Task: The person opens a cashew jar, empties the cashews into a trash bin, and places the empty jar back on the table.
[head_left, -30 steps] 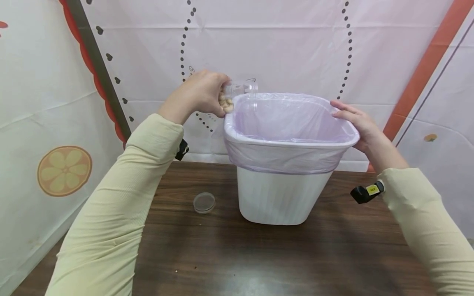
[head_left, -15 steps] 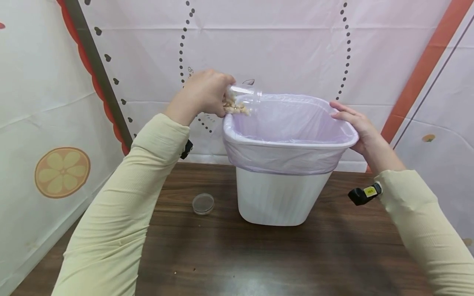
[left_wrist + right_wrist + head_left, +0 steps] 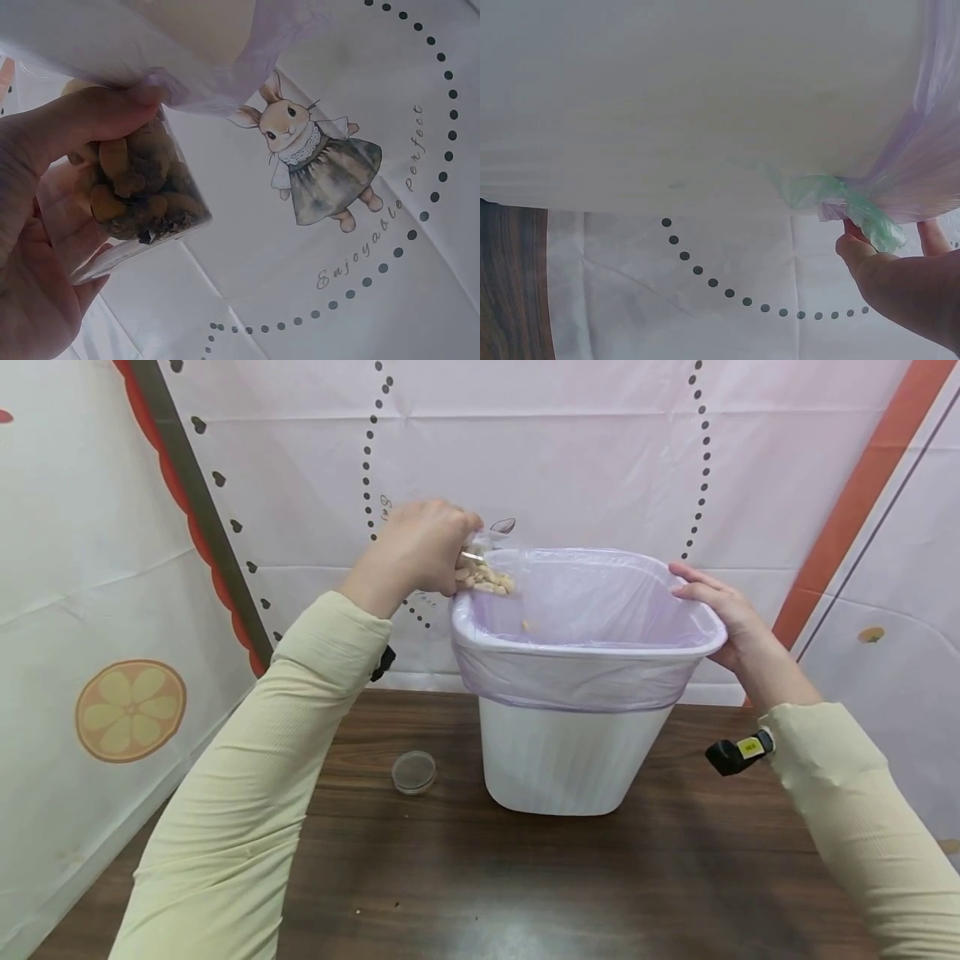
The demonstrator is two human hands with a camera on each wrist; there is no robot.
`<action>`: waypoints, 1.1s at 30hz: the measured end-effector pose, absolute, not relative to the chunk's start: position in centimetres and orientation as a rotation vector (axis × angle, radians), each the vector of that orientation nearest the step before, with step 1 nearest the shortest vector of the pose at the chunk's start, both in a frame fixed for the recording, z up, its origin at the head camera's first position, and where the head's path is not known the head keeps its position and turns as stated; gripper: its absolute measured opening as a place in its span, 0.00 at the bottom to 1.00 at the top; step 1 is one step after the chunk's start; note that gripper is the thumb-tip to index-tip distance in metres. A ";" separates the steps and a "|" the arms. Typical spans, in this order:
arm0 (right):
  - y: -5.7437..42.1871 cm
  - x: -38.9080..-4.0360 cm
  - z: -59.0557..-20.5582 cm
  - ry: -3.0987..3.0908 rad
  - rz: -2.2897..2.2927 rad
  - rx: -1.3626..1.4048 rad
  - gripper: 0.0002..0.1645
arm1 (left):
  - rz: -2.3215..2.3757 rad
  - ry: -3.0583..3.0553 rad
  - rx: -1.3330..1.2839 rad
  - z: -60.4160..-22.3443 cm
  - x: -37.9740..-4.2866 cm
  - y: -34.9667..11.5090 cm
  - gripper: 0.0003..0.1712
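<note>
My left hand grips a clear plastic jar, tipped on its side with its mouth over the left rim of a white trash bin. Pale, curved pieces like cashews lie along the jar's lower side, and one loose piece shows below its mouth, inside the bin. In the left wrist view the thumb presses along the jar's wall, beside the bin liner. My right hand holds the bin's right rim, fingers over the edge. A lilac liner is folded over the rim all round.
A round clear lid lies on the dark wooden table, left of the bin. Tiny crumbs are scattered nearer the front. Printed white cloth hangs close behind and at both sides. Green crumpled plastic shows beside the right hand.
The left hand has moved slightly right and tipped the jar further over the rim. Its pieces have slid toward the mouth, and one has come out. The right hand stays on the bin.
</note>
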State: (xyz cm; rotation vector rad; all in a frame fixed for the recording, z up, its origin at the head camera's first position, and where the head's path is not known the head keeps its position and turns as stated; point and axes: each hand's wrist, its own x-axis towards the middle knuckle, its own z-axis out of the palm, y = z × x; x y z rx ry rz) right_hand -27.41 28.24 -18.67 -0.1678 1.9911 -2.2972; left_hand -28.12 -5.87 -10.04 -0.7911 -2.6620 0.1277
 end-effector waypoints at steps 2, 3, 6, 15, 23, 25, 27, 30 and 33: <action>28.2 -27.4 -18.7 1.991 -2.299 -0.172 0.39 | 0.146 -2.644 -0.794 -10.1 -28.1 -5.8 0.34; 28.2 -27.4 -18.8 1.990 -2.303 -0.169 0.39 | 0.153 -2.637 -0.796 -10.2 -28.1 -5.8 0.34; 28.2 -27.4 -18.7 1.995 -2.297 -0.163 0.39 | 0.163 -2.623 -0.798 -10.2 -28.1 -5.7 0.34; 28.1 -27.3 -18.6 2.003 -2.288 -0.138 0.39 | 0.172 -2.613 -0.791 -10.3 -28.0 -5.6 0.35; 28.1 -27.3 -18.6 2.001 -2.298 -0.131 0.38 | 0.165 -2.607 -0.794 -10.2 -27.8 -5.5 0.33; 28.1 -27.3 -18.6 1.998 -2.302 -0.133 0.38 | 0.162 -2.604 -0.794 -10.3 -27.8 -5.5 0.33; 28.1 -27.2 -18.7 1.998 -2.306 -0.135 0.38 | 0.170 -2.607 -0.789 -10.4 -27.8 -5.4 0.33; 28.0 -27.2 -18.8 2.005 -2.302 -0.143 0.38 | 0.185 -2.604 -0.789 -10.4 -27.7 -5.4 0.32; 28.0 -27.1 -18.8 2.008 -2.304 -0.145 0.38 | 0.222 -2.591 -0.794 -10.4 -27.7 -5.3 0.28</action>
